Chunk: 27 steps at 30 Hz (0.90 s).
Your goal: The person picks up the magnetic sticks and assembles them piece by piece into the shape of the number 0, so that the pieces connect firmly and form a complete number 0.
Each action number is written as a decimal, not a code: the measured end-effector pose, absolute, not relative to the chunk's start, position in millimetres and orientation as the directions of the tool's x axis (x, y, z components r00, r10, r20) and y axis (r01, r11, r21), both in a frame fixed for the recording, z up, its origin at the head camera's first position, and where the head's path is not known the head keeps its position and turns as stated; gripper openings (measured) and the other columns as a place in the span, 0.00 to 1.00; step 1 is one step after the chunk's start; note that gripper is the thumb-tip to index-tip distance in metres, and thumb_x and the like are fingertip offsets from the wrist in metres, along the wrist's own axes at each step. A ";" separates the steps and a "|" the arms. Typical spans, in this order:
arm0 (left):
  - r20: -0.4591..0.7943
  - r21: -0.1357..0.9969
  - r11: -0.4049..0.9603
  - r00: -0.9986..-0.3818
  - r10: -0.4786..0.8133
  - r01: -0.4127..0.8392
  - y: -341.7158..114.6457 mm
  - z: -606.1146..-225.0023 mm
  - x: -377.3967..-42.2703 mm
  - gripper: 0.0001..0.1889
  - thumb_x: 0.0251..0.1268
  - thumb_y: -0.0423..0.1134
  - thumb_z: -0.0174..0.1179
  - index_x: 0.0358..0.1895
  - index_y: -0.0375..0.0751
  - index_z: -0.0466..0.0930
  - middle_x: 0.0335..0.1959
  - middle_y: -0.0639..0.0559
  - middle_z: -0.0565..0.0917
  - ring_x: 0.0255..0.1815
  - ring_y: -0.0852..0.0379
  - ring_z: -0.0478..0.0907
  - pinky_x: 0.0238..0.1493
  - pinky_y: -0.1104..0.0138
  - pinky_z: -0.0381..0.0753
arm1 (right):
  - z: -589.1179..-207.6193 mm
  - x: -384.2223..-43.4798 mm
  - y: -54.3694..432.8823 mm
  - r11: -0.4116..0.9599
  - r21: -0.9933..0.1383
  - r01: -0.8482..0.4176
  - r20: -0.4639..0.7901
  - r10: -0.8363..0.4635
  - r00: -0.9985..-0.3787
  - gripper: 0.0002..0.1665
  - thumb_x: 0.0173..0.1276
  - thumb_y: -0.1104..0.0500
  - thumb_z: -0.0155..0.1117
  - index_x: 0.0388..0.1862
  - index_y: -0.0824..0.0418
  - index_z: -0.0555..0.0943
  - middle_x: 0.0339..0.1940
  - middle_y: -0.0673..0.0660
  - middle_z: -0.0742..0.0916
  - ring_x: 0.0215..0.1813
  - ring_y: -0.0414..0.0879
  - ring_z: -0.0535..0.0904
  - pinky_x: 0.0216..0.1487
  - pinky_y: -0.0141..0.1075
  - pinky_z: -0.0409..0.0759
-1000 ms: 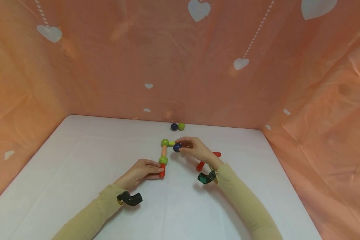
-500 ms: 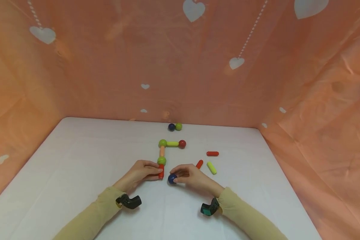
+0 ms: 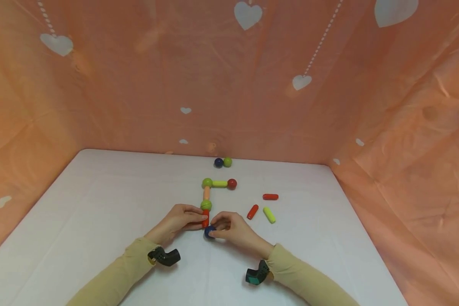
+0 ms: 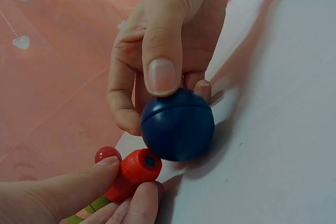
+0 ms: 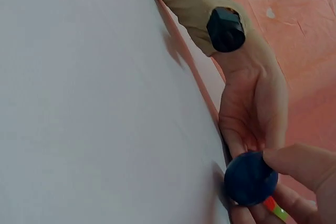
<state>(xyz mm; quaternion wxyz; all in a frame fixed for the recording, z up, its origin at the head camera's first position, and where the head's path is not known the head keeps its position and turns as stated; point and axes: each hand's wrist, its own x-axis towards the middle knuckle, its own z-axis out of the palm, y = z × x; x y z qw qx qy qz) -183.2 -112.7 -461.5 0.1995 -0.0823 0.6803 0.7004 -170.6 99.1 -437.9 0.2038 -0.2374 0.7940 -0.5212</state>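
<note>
My left hand (image 3: 181,219) pinches a red rod (image 4: 134,174) between thumb and fingers. A dark disc shows in the rod's near end face in the left wrist view. Thumb and fingertips of my right hand (image 3: 233,229) hold a dark blue ball (image 4: 178,124), right at that end of the rod. From the rod's far end a chain runs away across the table: a grooved green ball (image 3: 206,205), an orange rod (image 3: 206,193), a green ball (image 3: 207,182), then a yellow-green rod (image 3: 219,184) turning right to a red ball (image 3: 232,184).
Right of the chain lie two loose red rods, one level (image 3: 270,196) and one slanted (image 3: 253,211), and a yellow-green rod (image 3: 269,214). A blue ball (image 3: 219,162) and a green ball (image 3: 227,162) sit side by side near the white table's (image 3: 118,187) back edge.
My right hand has brought the blue ball from near the red ball down toward the front, then left to the red rod's end. My left hand keeps its grip in place.
</note>
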 end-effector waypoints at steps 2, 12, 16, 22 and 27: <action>-0.383 0.921 0.001 -0.908 0.168 -0.388 -112.8 -461.6 -183.2 0.18 0.56 0.32 0.68 0.49 0.26 0.78 0.43 0.37 0.81 0.40 0.49 0.84 0.42 0.61 0.83 | -446.7 -172.4 97.8 0.350 -0.922 -0.164 -0.073 -0.573 -0.816 0.14 0.61 0.64 0.69 0.45 0.64 0.80 0.40 0.55 0.85 0.40 0.46 0.81 0.39 0.29 0.78; -0.370 0.927 0.003 -0.915 0.163 -0.375 -112.7 -460.6 -182.3 0.17 0.57 0.31 0.67 0.48 0.26 0.78 0.42 0.38 0.81 0.40 0.51 0.83 0.42 0.62 0.83 | -457.0 -167.6 88.9 0.380 -0.887 -0.263 0.031 -0.518 -0.855 0.15 0.57 0.57 0.74 0.39 0.59 0.80 0.34 0.48 0.84 0.35 0.39 0.80 0.36 0.30 0.79; -0.365 0.929 -0.001 -0.916 0.167 -0.371 -112.0 -460.7 -182.4 0.16 0.58 0.30 0.67 0.48 0.25 0.77 0.42 0.38 0.82 0.39 0.51 0.84 0.42 0.62 0.83 | -457.3 -165.8 87.1 0.382 -0.880 -0.283 0.060 -0.500 -0.864 0.15 0.57 0.56 0.74 0.38 0.60 0.80 0.33 0.48 0.84 0.33 0.38 0.80 0.34 0.30 0.78; -0.361 0.931 -0.002 -0.920 0.155 -0.365 -110.4 -461.1 -181.5 0.16 0.58 0.30 0.66 0.48 0.26 0.78 0.42 0.38 0.82 0.39 0.51 0.84 0.42 0.62 0.83 | -456.1 -165.6 87.6 0.403 -0.873 -0.276 0.042 -0.501 -0.865 0.14 0.57 0.56 0.74 0.38 0.59 0.80 0.33 0.46 0.84 0.33 0.38 0.80 0.35 0.30 0.78; -0.348 0.936 0.002 -0.925 0.152 -0.352 -110.3 -462.8 -180.0 0.17 0.57 0.30 0.67 0.48 0.25 0.77 0.42 0.38 0.81 0.39 0.51 0.83 0.42 0.63 0.83 | -455.5 -165.4 90.0 0.402 -0.872 -0.280 0.030 -0.527 -0.849 0.14 0.57 0.58 0.74 0.40 0.57 0.80 0.33 0.45 0.83 0.33 0.38 0.80 0.35 0.29 0.77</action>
